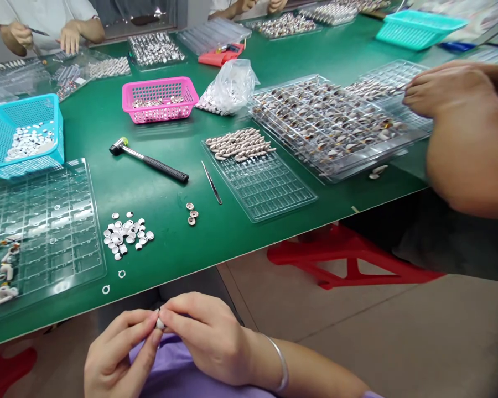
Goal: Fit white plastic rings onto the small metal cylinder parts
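My left hand [118, 351] and my right hand [213, 337] meet in front of my lap, below the table's front edge. Between their pinched fingertips is a small white rounded piece [160, 324], mostly covered by the fingers. On the green table ahead lies a pile of small round white caps [124, 236], some showing dark insides. Two thin white rings [122, 273] sit near the edge. To the right are several small brownish cups [191, 214], tweezers [211, 183] and a hammer [164, 167] with a black grip.
A clear compartment tray [77, 221] holds parts at left, by a blue basket [60, 130]. Further back stand a pink basket [160, 114] and a plastic bag [236, 83]. Trays [274, 193] fill the right; a co-worker's arm [465, 127] reaches in. Red stools [315, 257] stand below.
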The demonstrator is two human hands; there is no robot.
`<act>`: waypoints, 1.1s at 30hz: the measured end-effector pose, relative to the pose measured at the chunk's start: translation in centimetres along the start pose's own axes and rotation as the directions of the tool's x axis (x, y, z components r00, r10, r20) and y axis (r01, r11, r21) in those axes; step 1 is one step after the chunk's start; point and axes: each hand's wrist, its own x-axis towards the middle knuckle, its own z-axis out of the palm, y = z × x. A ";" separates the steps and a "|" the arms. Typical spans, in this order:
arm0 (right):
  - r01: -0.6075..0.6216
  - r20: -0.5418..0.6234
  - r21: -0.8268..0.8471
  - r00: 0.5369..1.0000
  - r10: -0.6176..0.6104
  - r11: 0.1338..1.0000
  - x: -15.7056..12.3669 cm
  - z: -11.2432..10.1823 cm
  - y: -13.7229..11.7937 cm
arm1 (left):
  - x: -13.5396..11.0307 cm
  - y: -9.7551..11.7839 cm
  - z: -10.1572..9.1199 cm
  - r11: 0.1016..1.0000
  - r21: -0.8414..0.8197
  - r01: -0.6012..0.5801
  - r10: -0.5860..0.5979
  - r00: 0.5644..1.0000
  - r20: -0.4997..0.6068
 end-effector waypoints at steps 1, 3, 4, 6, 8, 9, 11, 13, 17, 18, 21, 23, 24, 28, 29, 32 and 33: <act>0.001 0.005 0.002 1.000 -0.001 1.000 0.0 0.0 0.0 | -0.1 0.0 0.1 1.000 0.001 0.003 -0.003 1.000 -0.007; -0.014 0.011 0.021 1.000 0.013 1.000 -0.1 0.0 0.0 | -0.3 -0.1 0.2 1.000 0.013 0.001 0.000 1.000 -0.018; -0.025 0.007 0.031 1.000 0.025 0.999 -0.1 0.0 0.0 | -0.3 -0.2 0.2 1.000 0.025 -0.008 0.009 1.000 -0.019; -0.048 -0.007 0.040 0.999 0.049 0.998 -0.2 0.2 0.0 | -0.4 -0.2 0.2 0.998 0.057 -0.039 0.040 0.999 -0.007; -0.063 -0.018 0.037 0.998 0.063 0.997 -0.3 0.3 -0.1 | -0.4 -0.2 0.1 0.993 0.089 -0.073 0.071 0.997 0.015; -0.062 -0.021 0.031 0.998 0.063 0.998 -0.3 0.4 -0.1 | -0.3 -0.2 0.1 0.991 0.099 -0.085 0.083 0.996 0.024; -0.053 -0.028 0.011 0.998 0.053 0.999 -0.3 0.4 -0.1 | -0.2 0.0 0.0 0.989 0.108 -0.097 0.094 0.995 0.031; -0.052 -0.039 0.001 0.998 0.052 0.999 -0.2 0.5 -0.1 | 0.0 0.1 -0.1 0.989 0.102 -0.111 0.108 0.994 0.034; -0.150 -0.035 0.081 0.988 0.153 0.985 0.0 0.6 0.0 | 0.3 0.3 -0.2 0.977 0.126 -0.171 0.165 0.984 0.061; -0.177 -0.031 0.108 0.983 0.181 0.978 0.0 0.6 0.0 | 0.4 0.2 -0.2 0.973 0.138 -0.183 0.175 0.982 0.071; -0.235 -0.020 0.177 0.970 0.243 0.956 0.1 0.7 0.0 | 0.6 0.3 -0.3 0.963 0.164 -0.215 0.203 0.976 0.082; -0.274 -0.006 0.219 0.959 0.282 0.937 0.2 0.8 -0.1 | 0.6 0.4 -0.3 0.956 0.178 -0.232 0.223 0.972 0.071; -0.294 0.004 0.237 0.953 0.302 0.926 0.3 0.7 -0.2 | 0.7 0.4 -0.3 0.953 0.187 -0.240 0.232 0.970 0.065; -0.330 0.024 0.266 0.941 0.336 0.906 0.4 0.6 -0.3 | 0.6 0.4 -0.4 0.946 0.199 -0.258 0.252 0.966 0.056; -0.321 0.022 0.254 0.945 0.326 0.912 0.4 0.6 -0.3 | 0.5 0.3 -0.4 0.951 0.188 -0.245 0.238 0.969 0.061; -0.256 0.010 0.187 0.966 0.259 0.948 0.4 0.5 -0.3 | 0.2 -0.1 -0.5 0.975 0.145 -0.168 0.158 0.984 0.078; -0.230 0.005 0.159 0.973 0.232 0.960 0.4 0.5 -0.2 | 0.1 -0.2 -0.6 0.980 0.136 -0.144 0.134 0.988 0.078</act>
